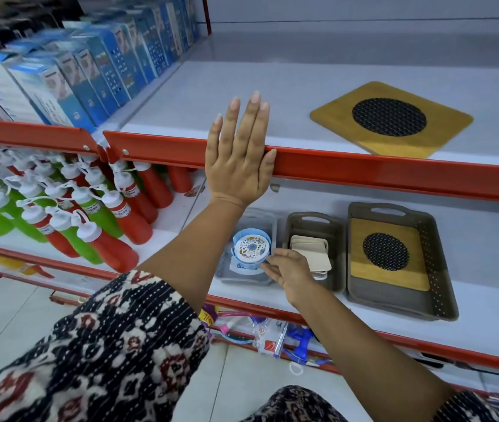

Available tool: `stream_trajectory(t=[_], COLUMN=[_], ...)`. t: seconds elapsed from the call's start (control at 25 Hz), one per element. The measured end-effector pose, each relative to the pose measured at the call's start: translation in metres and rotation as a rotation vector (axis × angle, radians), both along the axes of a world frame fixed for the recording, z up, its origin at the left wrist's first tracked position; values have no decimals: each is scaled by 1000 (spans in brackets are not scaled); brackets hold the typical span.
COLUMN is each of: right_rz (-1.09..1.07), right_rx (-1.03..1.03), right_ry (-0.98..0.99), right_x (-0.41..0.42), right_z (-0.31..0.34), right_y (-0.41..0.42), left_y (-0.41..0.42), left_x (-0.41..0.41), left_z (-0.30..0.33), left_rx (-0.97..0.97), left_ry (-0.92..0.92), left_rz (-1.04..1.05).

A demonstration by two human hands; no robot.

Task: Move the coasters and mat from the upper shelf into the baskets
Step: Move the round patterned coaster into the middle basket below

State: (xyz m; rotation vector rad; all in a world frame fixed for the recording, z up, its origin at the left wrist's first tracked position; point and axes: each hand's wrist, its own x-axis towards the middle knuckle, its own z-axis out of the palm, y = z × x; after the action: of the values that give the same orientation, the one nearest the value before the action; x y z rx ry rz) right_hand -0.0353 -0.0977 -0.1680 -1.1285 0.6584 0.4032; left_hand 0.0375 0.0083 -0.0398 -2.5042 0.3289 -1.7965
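Note:
A wooden mat [391, 118] with a black mesh circle lies on the upper shelf at the right. On the lower shelf stand three baskets. The grey basket [254, 219] holds a round floral coaster set [251, 248] in a blue holder, and my right hand [288, 271] pinches its right edge. The small brown basket [313, 226] holds several beige square coasters [312, 252]. The large brown basket [434, 260] holds a second wooden mat [387, 254]. My left hand [237, 156] is flat and open, resting against the upper shelf's red rail [379, 170].
Blue boxes [90, 68] fill the upper shelf at the left. Red and green squeeze bottles [68, 214] lie on the lower shelf at the left. Packaged items [269, 336] hang below the lower shelf. White tiled floor lies beneath.

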Motion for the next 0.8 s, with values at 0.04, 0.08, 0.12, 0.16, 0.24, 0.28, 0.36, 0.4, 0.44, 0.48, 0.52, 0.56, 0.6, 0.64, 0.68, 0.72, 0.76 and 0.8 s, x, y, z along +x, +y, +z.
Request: stream_trajectory(t=[0.04, 0.08, 0.12, 0.16, 0.24, 0.28, 0.36, 0.4, 0.44, 0.48, 0.52, 0.56, 0.6, 0.64, 0.68, 0.72, 0.76, 0.8], right_rz=[18, 61, 119, 189, 318, 371, 419, 410, 386, 361, 338, 318, 292, 264, 238, 212, 187, 163], right_rx=[-61, -187, -362, -556, -898, -1033, -1282, -1392, -1482, -1549, -1606, -1652, -1691, -1729, -1761, -1784, -1796, -1800], right_ry=[-61, -145, -253, -372, -577, -641, -746, -801, -846, -874, -891, -900, -911, -924, -935, -950, -966, -980], right_x=[-4, -9, -16, -23, -37, -43, -52, -55, -57, -59, -60, -62, -63, -63, -62, -59, -57, -54], right_z=[-3, -5, -7, -5, -2, -1, 6, 12, 19, 27, 35, 45, 55, 66, 77, 90, 102, 115], right_y=[-3, -8, -15, -22, -40, -48, -61, -67, -71, -75, -80, -83, -86, -88, -91, -93, -96, -99], left_y=[0, 1, 1, 1, 0, 1, 1, 1, 1, 1, 2, 2, 2, 2, 2, 2, 2, 3], left_x=[0, 0, 0, -1, -2, -3, -4, -6, -7, -8, -10, -12, -14, -17, -18, -20, -22, -25], left_z=[0, 1, 1, 1, 2, 2, 2, 2, 3, 3, 4, 4, 5, 7, 7, 9, 10, 12], left_rx=[-1, -1, -4, -5, -6, -5, -6, -5, -3, -2, 0, 4, 8, 11, 11, 11, 10, 6], left_ry=[0, 3, 6, 9, 14, 18, 33, 43, 53, 71, 91, 118, 149, 179, 210, 235, 257, 279], left_rz=[1, 2, -3, -5, -8, -7, -10, -6, -5, -5, -7, -7, -5, -3, -3, -5, -11, -18])
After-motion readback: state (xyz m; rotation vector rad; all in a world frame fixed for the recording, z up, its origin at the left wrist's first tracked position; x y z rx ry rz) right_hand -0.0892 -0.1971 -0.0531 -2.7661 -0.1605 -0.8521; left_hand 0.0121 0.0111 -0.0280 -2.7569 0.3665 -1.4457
